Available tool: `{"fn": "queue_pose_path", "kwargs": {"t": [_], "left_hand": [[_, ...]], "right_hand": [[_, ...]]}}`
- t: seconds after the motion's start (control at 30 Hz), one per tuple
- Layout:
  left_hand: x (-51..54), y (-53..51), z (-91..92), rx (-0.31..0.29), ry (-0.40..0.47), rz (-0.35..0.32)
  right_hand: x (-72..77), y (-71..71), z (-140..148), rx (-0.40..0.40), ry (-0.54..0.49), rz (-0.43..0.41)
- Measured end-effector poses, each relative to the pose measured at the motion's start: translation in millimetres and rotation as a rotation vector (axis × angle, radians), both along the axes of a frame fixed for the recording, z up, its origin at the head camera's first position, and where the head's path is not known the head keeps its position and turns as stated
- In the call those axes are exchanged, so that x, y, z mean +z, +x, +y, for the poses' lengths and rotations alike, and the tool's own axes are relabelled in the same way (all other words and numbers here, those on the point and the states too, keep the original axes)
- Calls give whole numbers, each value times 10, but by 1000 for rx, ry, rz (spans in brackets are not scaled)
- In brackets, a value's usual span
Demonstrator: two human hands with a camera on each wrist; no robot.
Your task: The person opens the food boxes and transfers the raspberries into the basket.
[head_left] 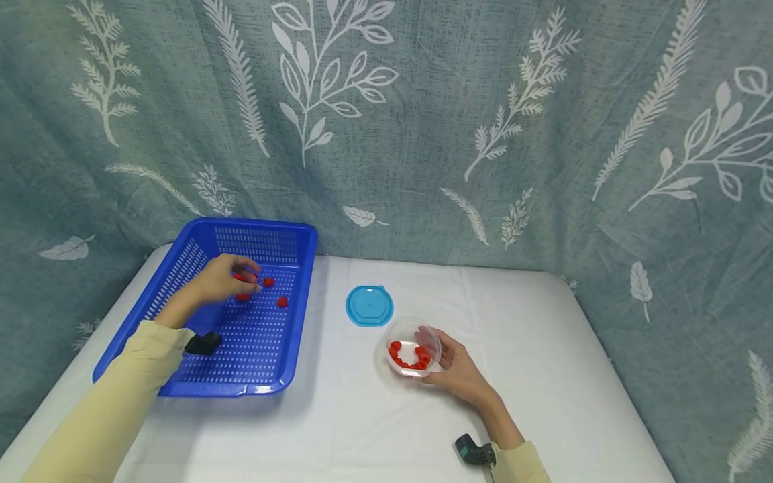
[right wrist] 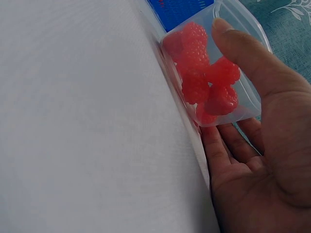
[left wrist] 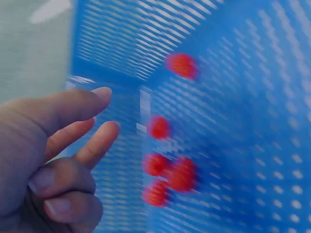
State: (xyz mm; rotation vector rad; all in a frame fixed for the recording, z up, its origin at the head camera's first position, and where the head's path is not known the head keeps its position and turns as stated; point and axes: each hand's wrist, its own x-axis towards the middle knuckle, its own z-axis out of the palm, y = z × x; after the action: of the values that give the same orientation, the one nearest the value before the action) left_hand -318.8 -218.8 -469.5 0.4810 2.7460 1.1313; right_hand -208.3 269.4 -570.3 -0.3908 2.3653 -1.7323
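My left hand (head_left: 222,278) hovers inside the blue plastic basket (head_left: 304,302), over several red raspberries (head_left: 282,302). In the left wrist view, the thumb and forefinger stand apart with nothing between them, and the raspberries (left wrist: 182,174) lie past the fingertips, blurred. On the white tablecloth, my right hand (head_left: 461,369) grips a clear plastic container (head_left: 400,327) from its right side. The right wrist view has the thumb over the container's rim and the other fingers against its outside. Several raspberries (right wrist: 222,99) lie in the container.
A round light-blue lid (head_left: 370,306) lies flat on the tablecloth (head_left: 344,416), between basket and container. The basket's raised perforated walls surround the left hand. A green leaf-patterned curtain (head_left: 417,134) hangs behind the table and at both sides.
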Motion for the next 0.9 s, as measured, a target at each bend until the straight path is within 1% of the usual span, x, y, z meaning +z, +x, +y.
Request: {"fn": "queue_pose_path", "kwargs": {"t": [0.07,0.17,0.3,0.37,0.43,0.5,0.57,0.67,0.73,0.8,0.9], "left_hand": [[117,87,44,7,12,20],[303,292,150,41,26,69],[532,664,404,70,41,148],[603,852,563,56,52,168],[641,1035,728,34,53,170],[651,1211,889,7,63,145],[634,1368,1043,-17,80,111],[584,1560,1259,-65,121,61],[535,1656,1398,-94,158,20],[468,1723,1530,-125,195,-26],[343,1769,1722,-158,253,-84]], "right_hand": [[5,0,-5,-1,2,-3],[9,3,-9,1,9,-6],[5,0,-3,6,13,-2],[4,-4,2,9,9,2],[7,-6,2,10,0,6],[6,-9,2,16,-8,9],[3,-11,5,19,-7,12],[-4,-13,11,20,-6,13],[-7,-12,15,19,-6,15],[-10,-12,16,18,-8,16],[-11,-8,9,10,-4,15]]}}
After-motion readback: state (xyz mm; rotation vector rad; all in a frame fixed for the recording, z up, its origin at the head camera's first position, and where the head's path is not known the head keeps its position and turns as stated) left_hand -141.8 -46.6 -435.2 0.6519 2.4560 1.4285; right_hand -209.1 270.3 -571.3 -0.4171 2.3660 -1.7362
